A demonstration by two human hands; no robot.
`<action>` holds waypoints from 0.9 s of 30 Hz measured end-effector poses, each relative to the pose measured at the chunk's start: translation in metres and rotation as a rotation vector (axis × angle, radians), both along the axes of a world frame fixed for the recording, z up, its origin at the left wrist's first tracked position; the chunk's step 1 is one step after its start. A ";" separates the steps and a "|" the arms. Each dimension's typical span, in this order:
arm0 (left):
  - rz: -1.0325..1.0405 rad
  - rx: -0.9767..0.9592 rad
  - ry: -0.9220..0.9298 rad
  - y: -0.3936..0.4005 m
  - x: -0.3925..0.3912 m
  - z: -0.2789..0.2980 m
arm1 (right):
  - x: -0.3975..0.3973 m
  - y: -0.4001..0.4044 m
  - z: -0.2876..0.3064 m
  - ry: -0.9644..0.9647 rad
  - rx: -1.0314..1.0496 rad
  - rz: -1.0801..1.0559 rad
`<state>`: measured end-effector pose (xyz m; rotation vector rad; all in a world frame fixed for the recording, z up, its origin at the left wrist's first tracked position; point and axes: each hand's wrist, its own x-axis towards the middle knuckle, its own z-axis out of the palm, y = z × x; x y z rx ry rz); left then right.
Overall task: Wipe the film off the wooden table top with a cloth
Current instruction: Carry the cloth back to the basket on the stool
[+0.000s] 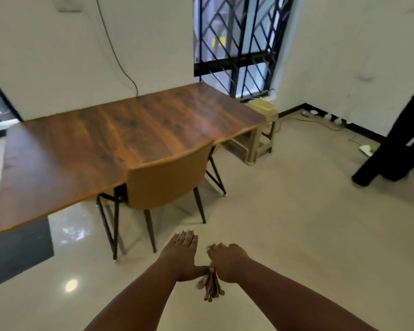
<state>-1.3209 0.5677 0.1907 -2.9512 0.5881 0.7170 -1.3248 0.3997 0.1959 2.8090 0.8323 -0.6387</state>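
below the hands (228, 261), a cloth (210, 286) hangs.

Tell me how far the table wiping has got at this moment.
Nothing looks wiped yet. Both hands are out over the floor, short of the wooden table top. The right hand grips a small bunched item, possibly the cloth; the left hand is flat, its thumb touching it. Reaching the table and wiping it all remain.
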 end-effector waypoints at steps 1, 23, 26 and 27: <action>-0.024 0.001 0.005 -0.018 0.004 -0.002 | 0.001 -0.017 -0.004 0.008 -0.003 -0.019; -0.329 0.022 0.134 -0.204 0.150 -0.050 | 0.110 -0.212 -0.061 0.087 -0.005 -0.345; -0.375 0.012 0.128 -0.217 0.194 -0.054 | 0.142 -0.228 -0.061 0.115 -0.010 -0.402; -0.386 0.017 0.126 -0.221 0.208 -0.054 | 0.151 -0.234 -0.062 0.121 -0.013 -0.430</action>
